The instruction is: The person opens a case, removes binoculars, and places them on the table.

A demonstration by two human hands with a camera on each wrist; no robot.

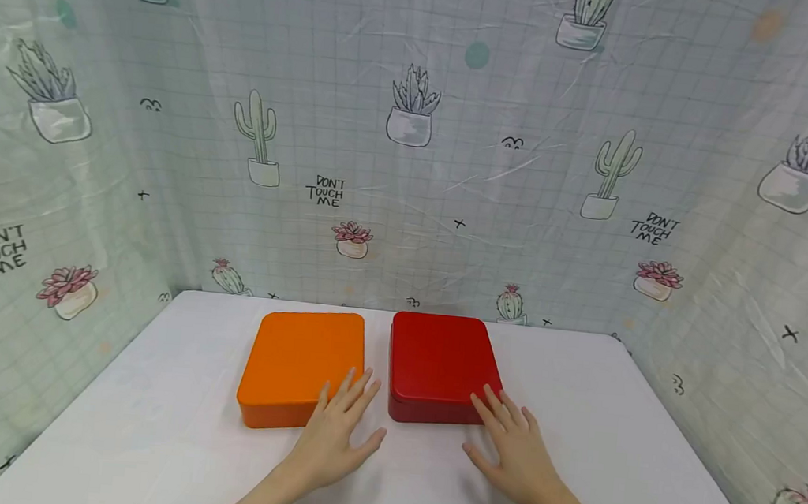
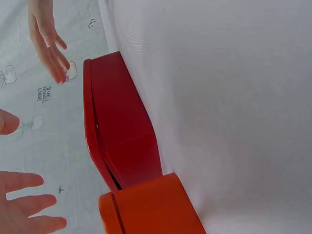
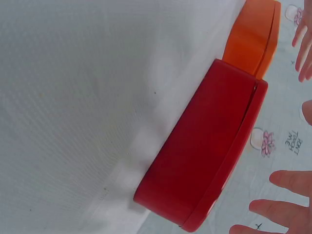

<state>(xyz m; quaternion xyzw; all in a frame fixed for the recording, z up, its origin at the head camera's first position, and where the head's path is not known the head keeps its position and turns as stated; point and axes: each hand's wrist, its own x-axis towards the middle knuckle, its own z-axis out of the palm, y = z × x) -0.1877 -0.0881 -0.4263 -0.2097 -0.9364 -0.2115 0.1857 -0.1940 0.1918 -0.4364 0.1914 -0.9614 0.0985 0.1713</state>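
An orange square box (image 1: 306,359) with rounded corners and a lid stands on the white table. To its right is a red box (image 1: 441,362) of like shape, its lid seam visible in the right wrist view. My left hand (image 1: 335,440), fingers spread, hovers by the orange box's near right corner and holds nothing. Near the red box's front right corner, my right hand (image 1: 516,455) is likewise spread and empty. Both wrist views show the fingers apart from the boxes. What the boxes contain is hidden.
The white table (image 1: 126,436) carries both boxes, with a narrow gap between them. Behind and on both sides hangs a pale curtain (image 1: 467,170) printed with cacti and "Don't touch me" lettering.
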